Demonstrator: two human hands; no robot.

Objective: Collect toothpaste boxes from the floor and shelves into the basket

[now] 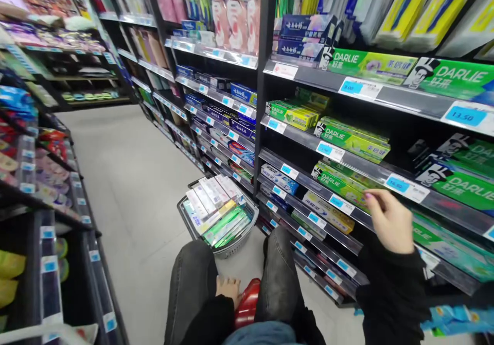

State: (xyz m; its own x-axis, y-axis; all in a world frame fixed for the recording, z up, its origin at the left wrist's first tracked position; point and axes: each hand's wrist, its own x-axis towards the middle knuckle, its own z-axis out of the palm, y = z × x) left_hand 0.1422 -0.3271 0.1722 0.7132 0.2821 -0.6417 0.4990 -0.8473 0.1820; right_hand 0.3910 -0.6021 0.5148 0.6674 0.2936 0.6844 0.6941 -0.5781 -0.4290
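Right hand (pixel 393 226), 4 o'clock: fingers curled, thumb near forefinger; contact cannot be told. Step, as judged: reaching toward a green DARLIE toothpaste carton (pixel 339 183), shelved at 3 o'clock; a grasp would call for parting the fingers. Left hand (pixel 229 288), 6 o'clock: fingers loosely extended, nothing seen held, beside a glossy red object (pixel 249 304). Grey shopping basket (pixel 235 245), 7 o'clock, packed, on grey floor (pixel 116 154). Shop aisle: black shelving (pixel 267 36), 1 o'clock; display rack (pixel 48 247), 8 o'clock.
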